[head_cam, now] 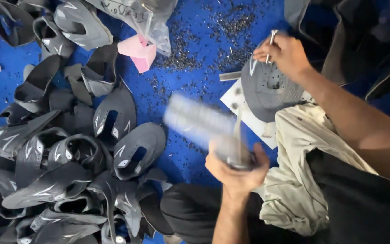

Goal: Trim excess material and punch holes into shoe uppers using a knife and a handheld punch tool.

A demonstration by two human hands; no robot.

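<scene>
A large heap of grey shoe uppers (59, 162) covers the left side of the blue surface (195, 81), reaching from its near edge almost to the far edge, each piece showing pale stripe marks and cut-out openings. Beyond the heap, toward the far edge, a pink foam block (137, 52) lies against a clear plastic bag (147, 18), and fine dark punch scraps (229, 27) are scattered across the bare blue between them and the hands. A white board (249, 115) sits toward the right side of the surface, and on it lies a single grey upper (267, 92), dome-shaped, dotted with small punched holes and marked with a pale stripe near its far rim. The right hand (285, 54) rests on the far rim of this upper, its grip closed around a thin metal punch (271, 43) held nearly upright. The left hand (238, 169), nearer the person, has its grip closed on the handle of a hammer-like tool (199, 119), motion-blurred and pale, that hangs over the surface and hides part of it. A beige cloth (303, 171) lies over the person's lap.
</scene>
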